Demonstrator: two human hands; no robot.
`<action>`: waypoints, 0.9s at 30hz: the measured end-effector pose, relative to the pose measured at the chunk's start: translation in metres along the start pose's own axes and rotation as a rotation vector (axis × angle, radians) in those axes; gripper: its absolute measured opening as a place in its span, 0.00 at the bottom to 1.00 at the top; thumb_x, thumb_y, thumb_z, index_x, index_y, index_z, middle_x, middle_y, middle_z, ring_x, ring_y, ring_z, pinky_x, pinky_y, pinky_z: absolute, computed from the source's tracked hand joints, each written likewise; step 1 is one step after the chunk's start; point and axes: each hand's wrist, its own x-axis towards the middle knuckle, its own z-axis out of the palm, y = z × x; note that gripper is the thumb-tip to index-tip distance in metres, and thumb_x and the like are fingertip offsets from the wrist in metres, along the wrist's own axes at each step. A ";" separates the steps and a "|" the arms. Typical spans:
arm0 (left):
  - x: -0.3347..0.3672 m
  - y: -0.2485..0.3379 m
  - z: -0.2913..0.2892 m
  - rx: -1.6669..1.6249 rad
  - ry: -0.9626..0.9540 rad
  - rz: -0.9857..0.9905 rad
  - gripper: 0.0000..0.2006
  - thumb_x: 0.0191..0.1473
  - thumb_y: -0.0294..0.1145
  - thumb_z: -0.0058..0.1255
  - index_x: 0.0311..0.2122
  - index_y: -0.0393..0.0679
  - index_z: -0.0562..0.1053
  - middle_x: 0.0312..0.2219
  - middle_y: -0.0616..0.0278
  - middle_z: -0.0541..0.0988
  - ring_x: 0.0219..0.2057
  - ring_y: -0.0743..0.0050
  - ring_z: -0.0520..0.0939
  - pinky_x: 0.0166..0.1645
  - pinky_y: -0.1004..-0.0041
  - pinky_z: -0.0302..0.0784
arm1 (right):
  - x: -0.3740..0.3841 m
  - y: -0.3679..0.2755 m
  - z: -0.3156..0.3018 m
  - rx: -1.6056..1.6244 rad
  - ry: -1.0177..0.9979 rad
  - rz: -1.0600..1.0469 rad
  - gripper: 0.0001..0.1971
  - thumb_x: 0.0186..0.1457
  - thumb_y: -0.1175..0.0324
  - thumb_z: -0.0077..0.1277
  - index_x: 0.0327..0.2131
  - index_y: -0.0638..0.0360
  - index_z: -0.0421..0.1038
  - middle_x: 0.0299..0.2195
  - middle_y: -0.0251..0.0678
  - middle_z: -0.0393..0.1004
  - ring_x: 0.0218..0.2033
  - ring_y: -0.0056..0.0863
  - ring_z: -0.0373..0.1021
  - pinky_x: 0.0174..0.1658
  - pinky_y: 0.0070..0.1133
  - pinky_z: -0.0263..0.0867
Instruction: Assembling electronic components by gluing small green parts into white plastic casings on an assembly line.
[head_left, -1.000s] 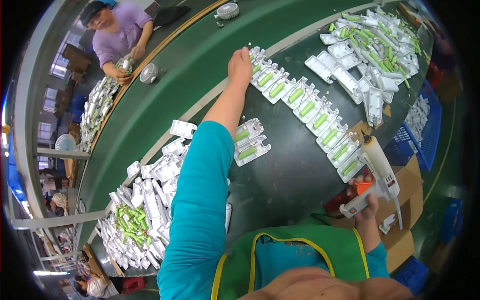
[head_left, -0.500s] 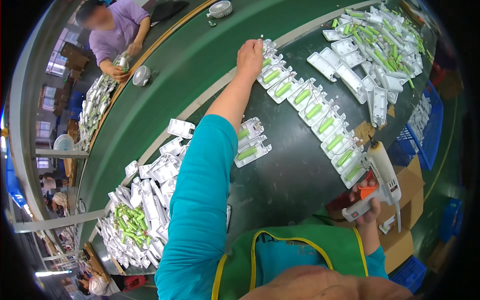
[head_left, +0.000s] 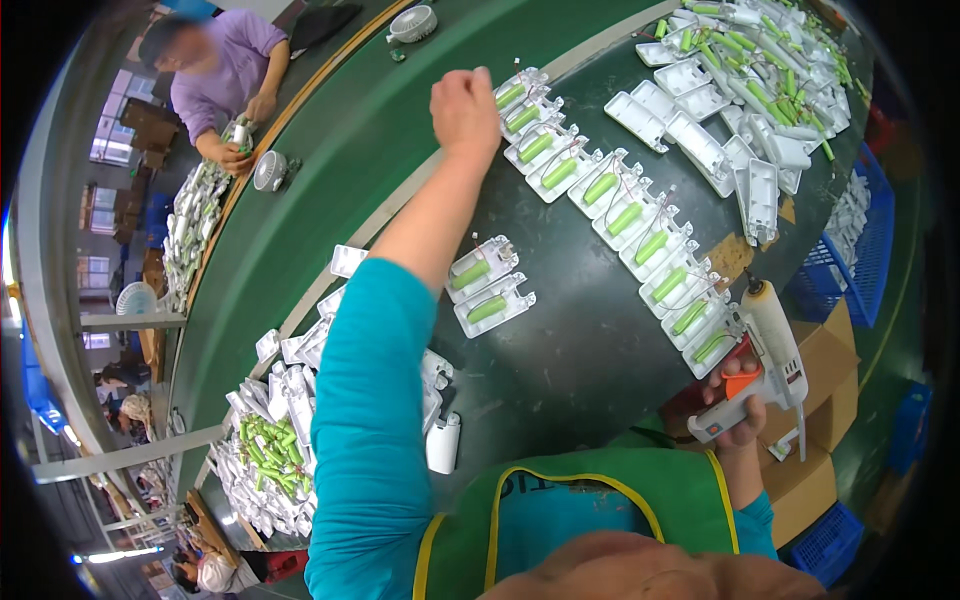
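My left hand [head_left: 464,108] reaches far out across the dark table, fingers closed on the end tray of a diagonal row of white trays with green battery cells [head_left: 610,200]. Exactly what the fingers pinch is hard to make out. My right hand [head_left: 735,405] grips a white glue gun [head_left: 768,355] with an orange trigger, nozzle up, at the near end of that row. Two more white trays with green cells [head_left: 485,285] lie beside my left forearm.
A heap of white shells and loose green cells [head_left: 745,60] lies at the far right. Another heap of white shells and cells [head_left: 275,440] sits at my left. Another person [head_left: 215,80] works across the green conveyor belt [head_left: 330,170]. Cardboard boxes [head_left: 825,400] and blue crates [head_left: 860,240] stand on the right.
My left arm has stretched farther along the row to its far end. The glue gun in my right hand has stayed near the row's near end.
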 end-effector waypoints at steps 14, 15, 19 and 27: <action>-0.055 0.031 -0.026 -0.672 -0.572 -0.753 0.25 0.62 0.53 0.31 0.27 0.40 0.65 0.21 0.59 0.68 0.21 0.63 0.76 0.25 0.62 0.80 | 0.002 0.000 0.001 0.009 -0.087 0.054 0.24 0.49 0.60 0.57 0.47 0.52 0.59 0.44 0.36 0.66 0.42 0.33 0.65 0.36 0.26 0.66; -0.058 0.032 -0.028 -0.676 -0.575 -0.751 0.25 0.62 0.53 0.31 0.27 0.40 0.65 0.21 0.59 0.68 0.21 0.63 0.76 0.25 0.62 0.80 | 0.002 0.000 0.001 0.001 -0.093 0.045 0.24 0.49 0.59 0.56 0.47 0.52 0.59 0.44 0.36 0.67 0.43 0.33 0.65 0.37 0.26 0.66; -0.062 0.031 -0.039 -0.622 -0.649 -0.733 0.25 0.63 0.52 0.31 0.27 0.39 0.65 0.22 0.57 0.69 0.22 0.63 0.76 0.24 0.64 0.81 | 0.004 0.002 0.000 0.035 -0.116 0.031 0.23 0.49 0.60 0.56 0.48 0.55 0.61 0.44 0.41 0.68 0.46 0.36 0.66 0.40 0.27 0.69; -0.078 0.047 -0.013 -0.670 -0.687 -0.672 0.26 0.62 0.52 0.35 0.27 0.36 0.68 0.24 0.54 0.71 0.25 0.61 0.77 0.27 0.64 0.80 | 0.006 0.000 0.001 0.034 -0.129 0.039 0.23 0.51 0.60 0.55 0.49 0.52 0.59 0.46 0.36 0.65 0.46 0.33 0.64 0.45 0.27 0.66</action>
